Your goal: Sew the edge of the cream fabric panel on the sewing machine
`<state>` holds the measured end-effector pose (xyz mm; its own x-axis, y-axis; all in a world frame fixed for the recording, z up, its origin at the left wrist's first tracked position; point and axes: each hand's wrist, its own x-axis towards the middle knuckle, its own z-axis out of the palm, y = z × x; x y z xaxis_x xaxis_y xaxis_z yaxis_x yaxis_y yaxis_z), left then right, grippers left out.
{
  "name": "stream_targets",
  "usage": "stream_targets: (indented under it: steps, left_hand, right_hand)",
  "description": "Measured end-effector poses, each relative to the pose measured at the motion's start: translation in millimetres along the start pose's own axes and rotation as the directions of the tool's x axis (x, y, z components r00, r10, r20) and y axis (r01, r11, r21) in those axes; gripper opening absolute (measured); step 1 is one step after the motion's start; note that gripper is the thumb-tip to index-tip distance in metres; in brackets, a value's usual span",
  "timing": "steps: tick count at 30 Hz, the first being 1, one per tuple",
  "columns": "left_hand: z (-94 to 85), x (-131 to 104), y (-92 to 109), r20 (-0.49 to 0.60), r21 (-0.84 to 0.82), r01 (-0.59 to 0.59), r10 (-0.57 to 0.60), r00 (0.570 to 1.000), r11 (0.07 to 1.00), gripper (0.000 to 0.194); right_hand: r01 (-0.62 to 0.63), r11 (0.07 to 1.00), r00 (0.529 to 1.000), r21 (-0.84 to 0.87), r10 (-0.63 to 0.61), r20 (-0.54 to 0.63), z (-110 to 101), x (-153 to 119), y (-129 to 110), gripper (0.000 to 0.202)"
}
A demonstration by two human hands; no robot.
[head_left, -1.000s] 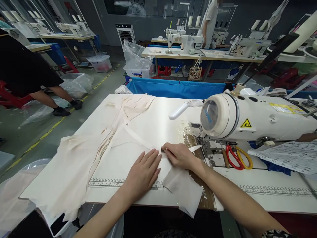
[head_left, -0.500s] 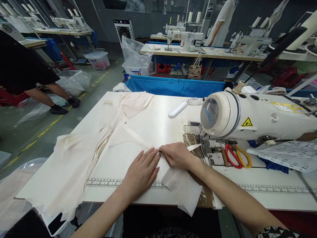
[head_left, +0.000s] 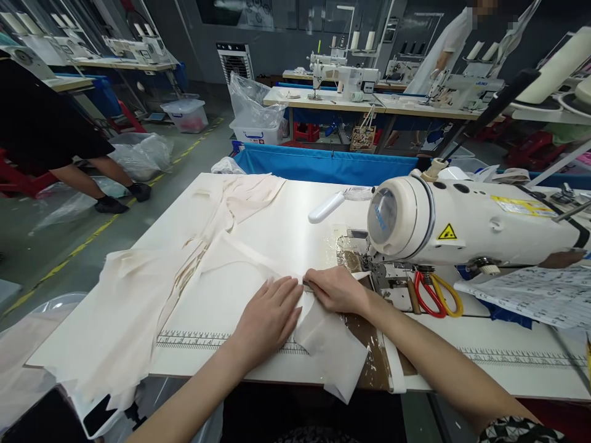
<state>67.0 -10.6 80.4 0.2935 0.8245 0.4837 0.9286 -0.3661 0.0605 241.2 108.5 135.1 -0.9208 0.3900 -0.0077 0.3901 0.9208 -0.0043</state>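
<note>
My left hand (head_left: 272,314) lies flat, palm down, on thin pale fabric (head_left: 331,344) at the table's front, fingers stretched out side by side. Close against its fingertips, my right hand (head_left: 336,290) is closed in a pinch. A small dark tip (head_left: 306,283) pokes out between its fingers; the rest of that tool is hidden, so its kind cannot be made out. The fabric spreads under both hands, one corner drooping over the front edge. A narrow pale strip (head_left: 252,257) runs from the hands toward the back left.
To the right stands a sewing machine (head_left: 415,215), with red-and-yellow-handled scissors (head_left: 436,294) beneath its arm. More pale cut pieces (head_left: 138,295) lie on the left. A white-handled tool (head_left: 325,208) rests behind. A printed ruler (head_left: 194,340) follows the front edge. Other people stand beyond.
My right hand has shifted slightly to the right, and more of the dark tip shows. My left hand stays flat on the fabric. The view has turned a little right.
</note>
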Motion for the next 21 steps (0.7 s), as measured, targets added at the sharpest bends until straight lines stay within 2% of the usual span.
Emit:
stream_targets:
  steps: [5,14,21]
  left_hand:
    - [9.2,-4.2,16.6,-0.042,0.125,0.024,-0.019,0.999,0.992,0.04]
    - [9.0,-4.8,14.4,-0.018,0.173,0.014,-0.011,1.0,0.985,0.041]
    - [7.8,-4.7,15.7,-0.011,0.176,0.008,-0.007,1.0,0.984,0.042]
  right_hand:
    - [0.015,0.996,0.999,0.087,-0.011,-0.046,5.0,0.0,7.5,0.016]
    - [0.03,0.996,0.998,0.085,-0.025,-0.062,5.1,1.6,5.5,0.018]
    - [0.058,0.998,0.998,0.012,-0.057,-0.017,-5.4,0.9,1.8,0.01]
